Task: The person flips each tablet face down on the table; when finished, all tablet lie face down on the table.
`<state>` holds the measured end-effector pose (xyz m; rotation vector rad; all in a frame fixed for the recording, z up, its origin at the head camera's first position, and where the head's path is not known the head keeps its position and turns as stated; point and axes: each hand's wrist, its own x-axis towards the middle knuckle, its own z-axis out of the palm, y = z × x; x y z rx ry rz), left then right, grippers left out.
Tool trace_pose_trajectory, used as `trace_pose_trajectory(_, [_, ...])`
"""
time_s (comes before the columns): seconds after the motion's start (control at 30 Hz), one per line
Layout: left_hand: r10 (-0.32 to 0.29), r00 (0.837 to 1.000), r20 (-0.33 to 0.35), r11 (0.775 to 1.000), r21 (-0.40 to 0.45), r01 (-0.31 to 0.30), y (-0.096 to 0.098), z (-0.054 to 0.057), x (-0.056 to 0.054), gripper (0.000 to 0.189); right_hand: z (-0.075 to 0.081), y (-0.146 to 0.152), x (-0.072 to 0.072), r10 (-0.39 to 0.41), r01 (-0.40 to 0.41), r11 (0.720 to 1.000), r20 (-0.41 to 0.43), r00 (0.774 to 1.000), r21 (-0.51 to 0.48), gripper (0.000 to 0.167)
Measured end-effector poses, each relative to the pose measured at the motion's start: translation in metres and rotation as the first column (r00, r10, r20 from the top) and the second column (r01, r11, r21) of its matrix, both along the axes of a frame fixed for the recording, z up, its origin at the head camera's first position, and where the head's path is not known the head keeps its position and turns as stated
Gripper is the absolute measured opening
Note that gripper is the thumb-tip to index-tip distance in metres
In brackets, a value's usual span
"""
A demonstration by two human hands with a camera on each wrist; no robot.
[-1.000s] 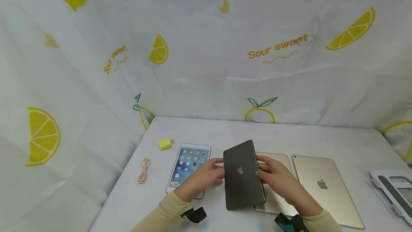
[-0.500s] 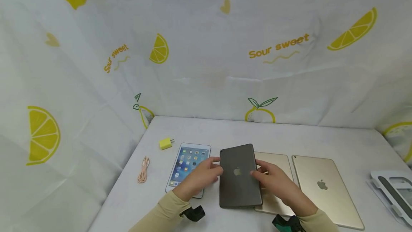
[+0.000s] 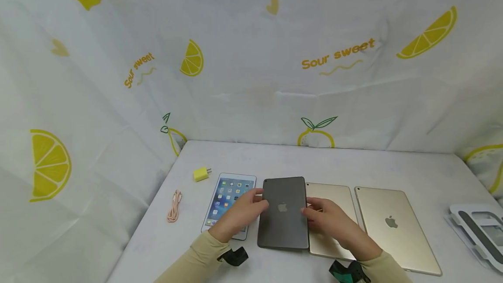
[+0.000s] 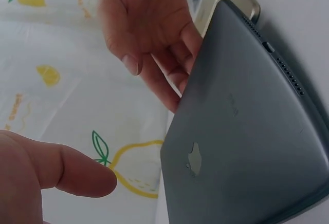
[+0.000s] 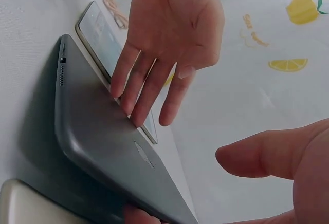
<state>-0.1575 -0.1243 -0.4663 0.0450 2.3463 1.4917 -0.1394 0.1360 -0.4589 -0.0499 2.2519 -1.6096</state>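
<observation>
A dark grey tablet (image 3: 283,228) lies back-up between my hands, its apple logo showing. My left hand (image 3: 242,213) is at its left edge; in the right wrist view the left fingers (image 5: 151,93) are extended along that edge, the thumb apart. My right hand (image 3: 330,219) is at the right edge. Its thumb (image 5: 252,154) is lifted off the back, while a fingertip (image 5: 139,216) shows under the edge. A shadow shows below the tablet in both wrist views. Left of it lies a white tablet (image 3: 225,191) with its screen lit, partly covered by my left hand.
Two gold tablets, a nearer one (image 3: 334,192) and a larger one (image 3: 393,243), lie face-down on the right. A white-and-grey plastic piece (image 3: 477,230) is at the far right. A yellow charger plug (image 3: 201,174) and a coiled pink cable (image 3: 174,207) lie on the left.
The dark tablet has come down and left and turned from tilted to nearly straight, between the white and gold tablets. Both hands have moved left with it, and my right thumb has reached its edge.
</observation>
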Motion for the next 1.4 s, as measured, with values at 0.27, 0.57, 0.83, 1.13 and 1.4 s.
trace_pose_trajectory(0.27, [-0.004,1.000,-0.009,1.000,-0.009,0.004,-0.003,-0.001,-0.002,0.068,-0.003,0.000,0.000,0.011,-0.011,1.000,0.022,1.000,-0.002,0.066])
trace_pose_trajectory(0.57, [-0.014,1.000,-0.006,1.000,-0.014,0.014,-0.004,0.001,-0.002,0.067,-0.001,-0.002,0.003,0.020,-0.020,1.000,0.052,0.998,-0.010,0.072])
trace_pose_trajectory(0.83, [0.009,1.000,-0.005,0.999,-0.033,-0.010,-0.009,0.003,0.000,0.068,0.001,-0.008,0.009,0.056,-0.054,0.995,-0.023,0.998,0.089,0.072])
trace_pose_trajectory(1.13, [-0.001,1.000,-0.009,0.999,-0.037,0.001,-0.011,0.006,-0.002,0.068,0.010,-0.015,0.017,0.142,-0.136,0.981,-0.028,0.990,0.141,0.074])
trace_pose_trajectory(1.4, [-0.011,1.000,-0.018,1.000,-0.026,0.010,-0.009,0.005,-0.006,0.069,0.010,-0.023,0.024,0.152,-0.134,0.963,-0.057,0.987,0.236,0.073])
